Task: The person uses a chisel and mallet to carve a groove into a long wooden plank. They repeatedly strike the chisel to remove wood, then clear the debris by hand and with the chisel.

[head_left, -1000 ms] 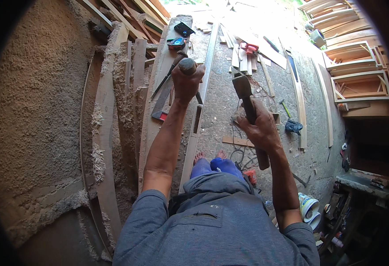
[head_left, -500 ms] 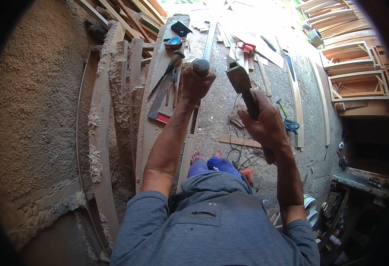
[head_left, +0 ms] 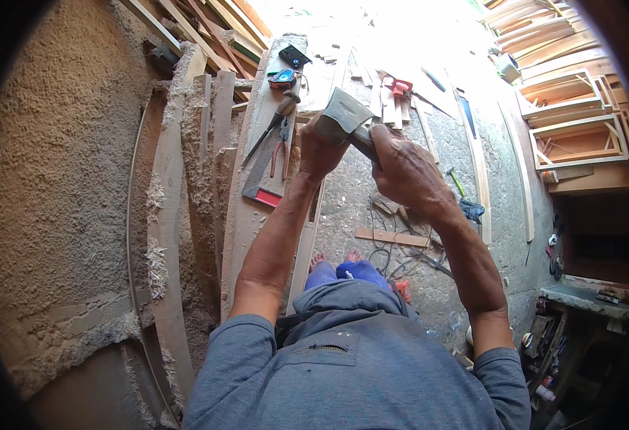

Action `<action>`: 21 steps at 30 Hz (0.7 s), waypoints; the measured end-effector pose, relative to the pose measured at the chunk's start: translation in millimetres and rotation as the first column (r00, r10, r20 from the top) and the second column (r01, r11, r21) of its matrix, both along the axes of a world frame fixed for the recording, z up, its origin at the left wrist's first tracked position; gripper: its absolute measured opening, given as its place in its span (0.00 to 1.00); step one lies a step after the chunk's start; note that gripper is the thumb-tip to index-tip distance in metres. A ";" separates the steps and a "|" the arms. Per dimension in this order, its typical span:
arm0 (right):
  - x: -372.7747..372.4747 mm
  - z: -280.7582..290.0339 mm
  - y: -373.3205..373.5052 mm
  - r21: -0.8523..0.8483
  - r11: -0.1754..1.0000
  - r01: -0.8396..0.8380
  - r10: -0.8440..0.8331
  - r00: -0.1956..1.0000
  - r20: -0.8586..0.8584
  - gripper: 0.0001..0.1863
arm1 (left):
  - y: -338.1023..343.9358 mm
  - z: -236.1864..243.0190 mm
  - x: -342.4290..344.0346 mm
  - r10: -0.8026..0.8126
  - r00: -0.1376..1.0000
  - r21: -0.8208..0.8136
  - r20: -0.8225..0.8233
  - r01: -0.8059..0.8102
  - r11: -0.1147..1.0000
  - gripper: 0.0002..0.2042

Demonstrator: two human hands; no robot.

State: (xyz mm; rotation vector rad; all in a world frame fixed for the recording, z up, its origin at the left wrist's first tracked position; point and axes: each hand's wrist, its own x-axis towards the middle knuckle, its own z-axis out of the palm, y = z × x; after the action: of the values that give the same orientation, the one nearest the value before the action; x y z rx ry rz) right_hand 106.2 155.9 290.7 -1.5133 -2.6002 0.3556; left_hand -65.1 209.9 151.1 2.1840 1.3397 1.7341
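My left hand (head_left: 320, 152) is a closed fist above the long plank bench on my left. It grips an upright tool handle, whose round end is now hidden. My right hand (head_left: 409, 170) is wrapped round the wooden handle of a hatchet (head_left: 347, 112). The hatchet's flared metal head lies over the top of my left fist, and whether it touches the handle end cannot be made out. Left of my left hand, pliers (head_left: 276, 159) with orange grips lie on a metal square (head_left: 263, 195) with a red stock, beside a long thin tool (head_left: 270, 125) with a wooden handle.
A blue tape measure (head_left: 281, 79) and a flat black device (head_left: 294, 56) lie farther along the bench (head_left: 239, 236). Shaving-covered boards (head_left: 165, 236) lean at the left wall. On the floor are a red tool (head_left: 400, 87), wood strips (head_left: 393, 237) and cables. Wooden frames (head_left: 580, 140) stack at right.
My right hand has swung the hatchet left and forward, from beside my left hand to over it. The left fist stays nearly in place, and its handle's round end has become covered.
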 end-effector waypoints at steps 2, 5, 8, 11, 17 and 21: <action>1.6 -6.2 -13.2 -0.032 0.999 0.041 -0.044 0.994 -0.101 0.14 | 0.7 -13.2 -5.3 -0.046 0.984 -0.142 0.171 0.070 0.987 0.12; 12.2 -23.2 -30.2 -0.200 0.965 0.170 -0.216 0.948 -0.236 0.16 | -3.8 -14.3 -14.0 0.027 0.851 -0.394 0.524 0.214 0.894 0.09; 37.2 -56.0 -60.0 -0.247 0.938 0.244 -0.325 0.865 -0.381 0.19 | -3.9 -7.2 -39.5 0.092 0.653 -0.329 0.752 0.250 0.911 0.09; 84.9 -108.7 -95.1 -0.337 0.881 0.332 -0.453 0.797 -0.400 0.20 | -27.8 25.1 -65.6 0.096 0.606 -0.269 0.789 0.201 0.942 0.11; 158.1 -194.6 -173.9 -0.620 0.443 0.647 -0.747 0.649 0.143 0.21 | -99.1 44.3 -113.6 0.348 0.899 -0.390 0.266 -0.230 0.892 0.14; 202.4 -256.3 -238.7 -0.657 0.313 0.686 -0.758 0.597 0.262 0.19 | -165.7 -12.8 -133.0 0.449 0.875 -0.755 0.179 -0.171 0.633 0.20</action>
State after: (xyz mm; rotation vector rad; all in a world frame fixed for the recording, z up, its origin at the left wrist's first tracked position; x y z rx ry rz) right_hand 308.6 -82.8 34.4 -2.6034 -1.3751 1.3603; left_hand -198.2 44.3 138.3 1.1829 1.9391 1.2280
